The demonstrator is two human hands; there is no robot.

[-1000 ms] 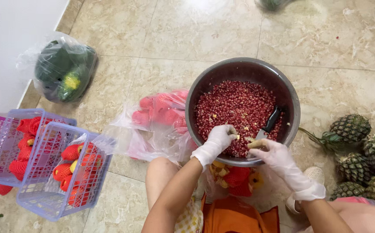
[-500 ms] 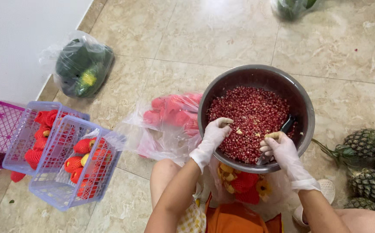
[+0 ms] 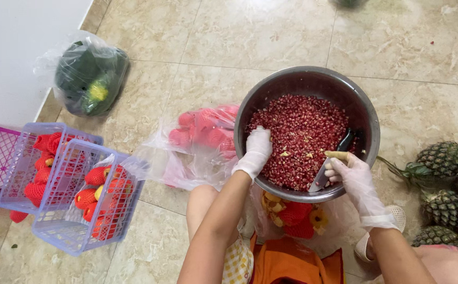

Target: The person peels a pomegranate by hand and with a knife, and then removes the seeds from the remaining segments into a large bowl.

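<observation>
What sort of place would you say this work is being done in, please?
Probably a home or small shop floor used for fruit preparation: a metal bowl of pomegranate seeds sits on beige floor tiles, with pineapples and plastic baskets of net-wrapped fruit alongside.

Both hands gloved white, forearms bare, reaching forward and down. Left hand [image 3: 257, 149]: palm down, fingers together and slightly curled, wrist straight. Right hand [image 3: 351, 175]: loosely fisted, thumb on top pointing left, wrist cocked inward. Knees bent beneath arms.
</observation>
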